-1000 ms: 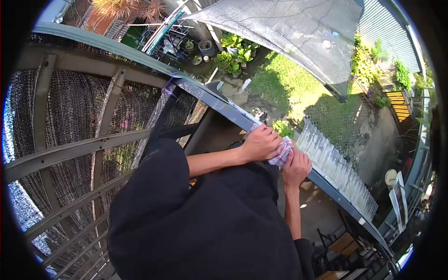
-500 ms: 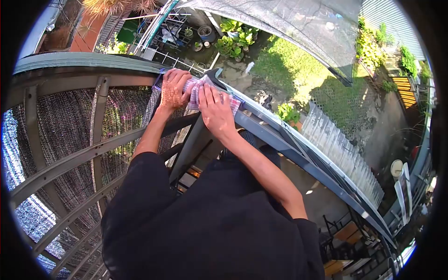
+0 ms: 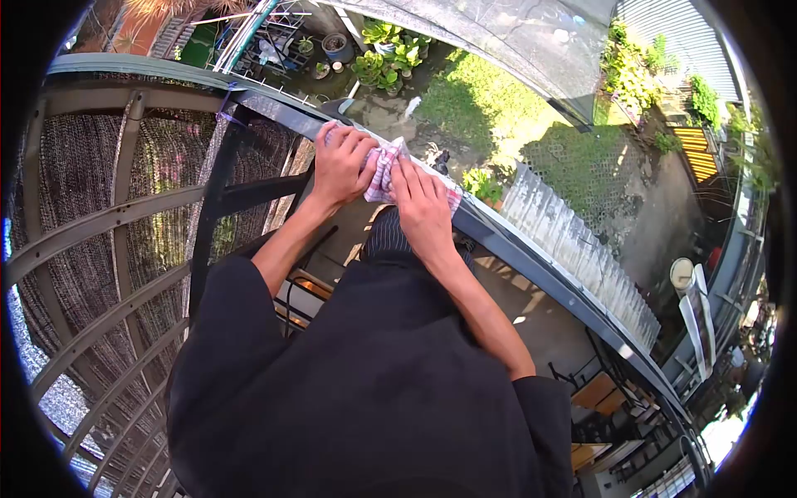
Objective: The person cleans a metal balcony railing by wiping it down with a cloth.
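Note:
A crumpled red-and-white checked cloth [image 3: 383,176] lies over the top of a grey metal rail [image 3: 508,249]. My left hand [image 3: 342,170] is curled over the rail, with its fingers gripping the cloth's left part. Beside it, my right hand [image 3: 426,209] presses the right part of the same cloth against the rail, fingers bent and close together. Some of the cloth is hidden beneath both hands. Just behind the rail, near my left fingers, a dark curved piece [image 3: 334,107] sticks up.
To the left, curved metal bars [image 3: 124,207] stand in front of dark mesh netting. Beyond the rail, far below, are a corrugated sheet [image 3: 573,241], grass [image 3: 457,108] and potted plants [image 3: 386,62]. A purple tie [image 3: 226,114] wraps the rail's left joint.
Both hands and the cloth have slid right along the rail, away from the tied joint at the left. My view has shifted slightly right too. Both hands stay on the cloth.

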### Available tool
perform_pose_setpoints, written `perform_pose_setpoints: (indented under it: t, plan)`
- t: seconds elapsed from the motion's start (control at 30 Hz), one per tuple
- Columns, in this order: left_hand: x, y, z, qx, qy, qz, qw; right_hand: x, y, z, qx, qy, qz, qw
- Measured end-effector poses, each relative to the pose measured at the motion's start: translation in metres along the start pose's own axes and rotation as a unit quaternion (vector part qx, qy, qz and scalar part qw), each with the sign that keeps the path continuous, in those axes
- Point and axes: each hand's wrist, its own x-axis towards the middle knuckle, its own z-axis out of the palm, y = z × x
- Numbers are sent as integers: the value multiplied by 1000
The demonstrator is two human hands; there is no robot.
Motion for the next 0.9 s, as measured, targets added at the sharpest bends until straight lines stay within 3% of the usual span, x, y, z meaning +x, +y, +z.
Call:
perform_pose_setpoints:
  t: [0.17, 0.3, 0.5, 0.7, 0.8, 0.9]
  plan:
    - [-4, 163, 39, -55, 5, -18, 998, -115, 74, -80, 51, -45, 44, 997]
    - [-10, 293, 68, -104, 2, 3, 995, -228, 128, -145, -9, -36, 111, 993]
    - [-6, 426, 104, -147, -59, 194, 968, -371, 197, -225, -66, 26, 217, 974]
    - [-4, 417, 122, -137, -73, 289, 945, -389, 216, -214, -153, 68, 223, 960]
    - [-5, 385, 114, -121, -83, 273, 951, -348, 208, -198, -154, 76, 202, 964]
    - [-4, 346, 97, -148, -97, 247, 953, -310, 194, -177, -155, 21, 200, 967]
